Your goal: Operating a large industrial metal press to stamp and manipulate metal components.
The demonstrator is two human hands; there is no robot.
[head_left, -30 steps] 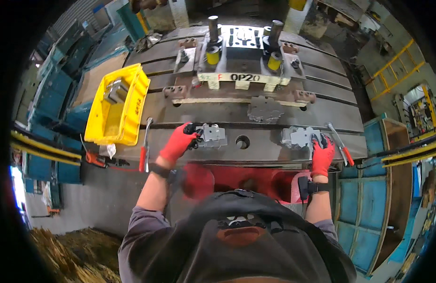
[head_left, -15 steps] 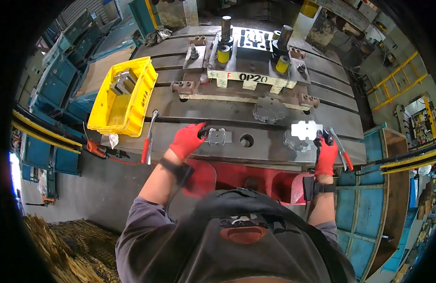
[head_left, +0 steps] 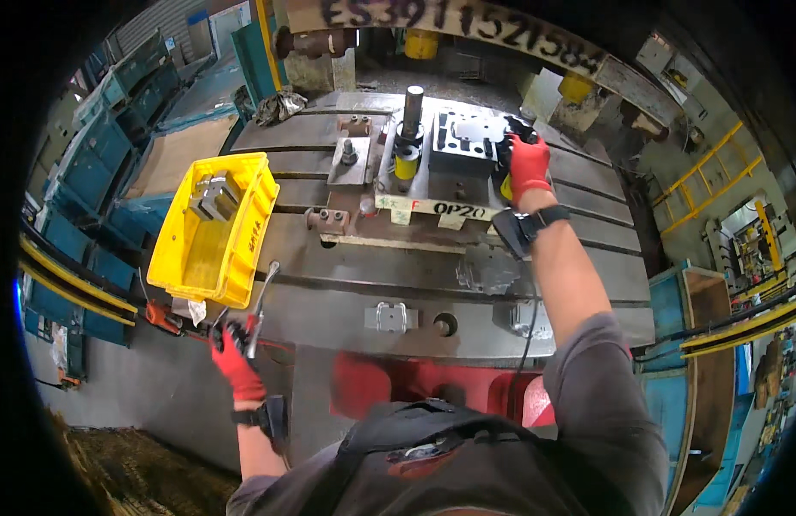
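My red-gloved right hand (head_left: 529,162) reaches to the right side of the die block (head_left: 465,176). Its black fingertips close at the right edge of a flat light-grey metal plate (head_left: 478,129) on the block's top; the grip is partly hidden. My left hand (head_left: 233,348), also gloved, is low by the table's front left edge, its fingers apart. Beside it, perhaps touching, lies a long silver hand tool (head_left: 265,288) with a red handle. One formed metal part (head_left: 391,316) rests near the front edge. A small stack of metal plates (head_left: 530,318) is farther right, partly behind my forearm.
A yellow bin (head_left: 259,232) holding metal blocks stands at the table's left. An upright guide post (head_left: 413,107) rises beside the die block. Across the top runs a heavy beam (head_left: 467,21). An orange tool (head_left: 163,316) hangs left of the table; a round hole (head_left: 446,324) pierces its top.
My right hand has gone from the front right stack up to the die block, with the bright plate. My left hand has left the formed part for the red-handled tool. The view has tilted upward.
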